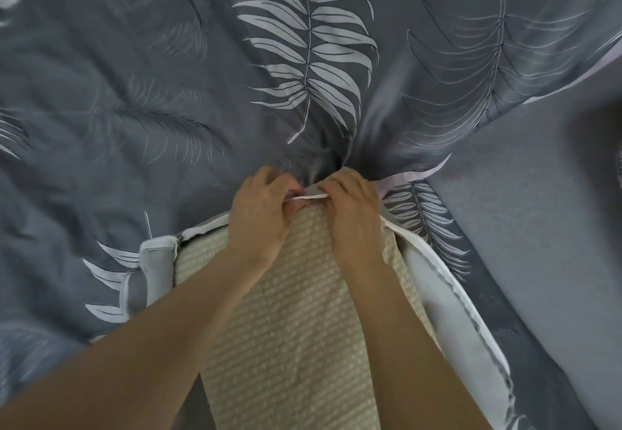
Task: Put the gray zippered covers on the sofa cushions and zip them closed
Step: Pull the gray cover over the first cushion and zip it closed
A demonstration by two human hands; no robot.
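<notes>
Head view: both hands, left (pixel 259 217) and right (pixel 350 210), pinch the cover's (pixel 303 59) white edge (pixel 306 197) at mid-frame over the cushion (pixel 286 311)

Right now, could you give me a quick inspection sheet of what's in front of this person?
Surface: plain gray fabric at right.
Job's things: gray leaf-print cover, opening turned back; beige woven cushion partly exposed.
Clutter: nothing seen.
Grippers: left hand and right hand both pinch the cover's white edge at the cushion's far end.
Cables: nothing seen.
Surroundings: out of view.
</notes>
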